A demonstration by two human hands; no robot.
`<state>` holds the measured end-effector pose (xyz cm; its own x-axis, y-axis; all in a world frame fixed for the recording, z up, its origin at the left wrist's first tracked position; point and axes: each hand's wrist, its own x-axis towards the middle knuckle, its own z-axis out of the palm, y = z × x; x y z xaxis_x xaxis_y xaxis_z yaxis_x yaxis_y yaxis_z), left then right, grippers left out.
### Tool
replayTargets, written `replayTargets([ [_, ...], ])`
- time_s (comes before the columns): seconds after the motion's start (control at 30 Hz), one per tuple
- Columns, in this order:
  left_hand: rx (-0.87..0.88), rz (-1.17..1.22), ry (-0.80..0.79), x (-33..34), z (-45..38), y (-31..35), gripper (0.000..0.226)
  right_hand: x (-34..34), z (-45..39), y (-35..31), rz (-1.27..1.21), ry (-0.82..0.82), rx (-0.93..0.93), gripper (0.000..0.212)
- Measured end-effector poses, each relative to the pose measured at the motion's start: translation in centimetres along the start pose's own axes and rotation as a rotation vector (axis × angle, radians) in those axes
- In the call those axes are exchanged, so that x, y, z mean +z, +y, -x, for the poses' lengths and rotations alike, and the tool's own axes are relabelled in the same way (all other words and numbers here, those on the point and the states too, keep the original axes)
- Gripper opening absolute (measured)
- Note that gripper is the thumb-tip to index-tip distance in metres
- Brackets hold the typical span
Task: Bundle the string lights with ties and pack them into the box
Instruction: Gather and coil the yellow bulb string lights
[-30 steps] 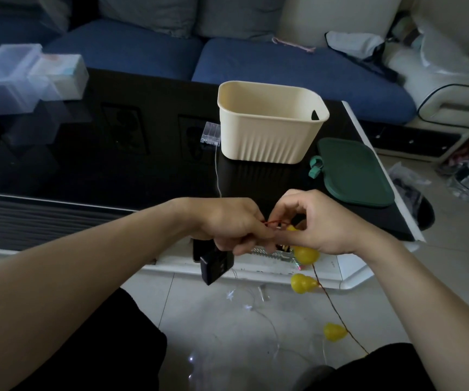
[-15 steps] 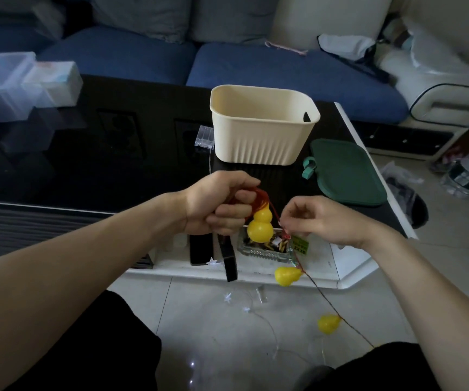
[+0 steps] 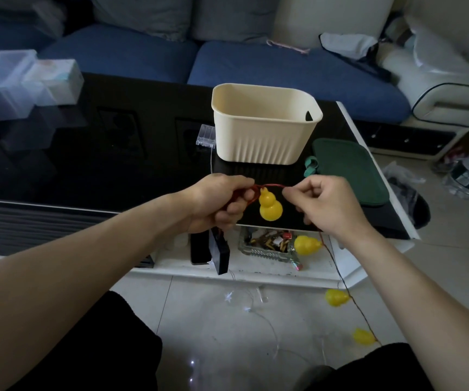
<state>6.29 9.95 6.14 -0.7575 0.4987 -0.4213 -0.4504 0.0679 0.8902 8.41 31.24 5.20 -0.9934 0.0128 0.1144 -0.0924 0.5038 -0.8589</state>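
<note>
My left hand grips a loop of red wire from the string lights, and a black battery pack hangs below it. A yellow gourd bulb dangles from the wire between my hands. My right hand pinches the red wire just right of that bulb. The rest of the string runs down past my right wrist with three more yellow gourds toward the floor. The cream ribbed box stands open on the black table behind my hands.
A dark green lid lies right of the box. A clear battery case with thin wire sits left of it. Clear plastic containers stand at the table's far left. A glass tray sits on the lower shelf. Star lights lie on the floor.
Both hands have risen and drawn apart, stretching the red wire between them. The gourd bulb now hangs free between the hands, and the string has been pulled up from the floor.
</note>
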Motion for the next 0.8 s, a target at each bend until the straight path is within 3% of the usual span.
replayTargets([
  [0.23,0.018,0.278,0.087,0.4,-0.2,0.5,0.036,2.7,1.5,-1.1,0.172,-0.373,-0.051,0.017],
  [0.33,0.029,0.263,0.070,0.8,-0.2,0.5,0.031,3.5,1.6,-1.3,0.141,-0.335,-0.015,0.024],
  [0.43,0.000,0.162,0.035,0.6,-0.2,0.2,0.034,4.0,1.3,-1.4,-0.007,-0.127,0.044,0.003],
  [0.5,-0.044,0.084,-0.017,0.5,-0.1,0.1,0.036,3.9,0.9,-1.3,-0.109,-0.050,0.067,0.021],
  [0.6,-0.118,-0.026,-0.061,0.5,0.0,0.1,0.038,3.0,1.0,-1.4,-0.008,-0.158,-0.042,0.040],
  [0.7,-0.173,-0.171,-0.080,0.5,0.1,-0.2,0.038,2.4,1.1,-1.1,0.141,-0.347,-0.149,0.027],
  [0.8,-0.210,-0.249,-0.125,0.5,0.2,-0.4,0.039,2.6,1.3,-0.8,0.150,-0.387,-0.153,0.022],
])
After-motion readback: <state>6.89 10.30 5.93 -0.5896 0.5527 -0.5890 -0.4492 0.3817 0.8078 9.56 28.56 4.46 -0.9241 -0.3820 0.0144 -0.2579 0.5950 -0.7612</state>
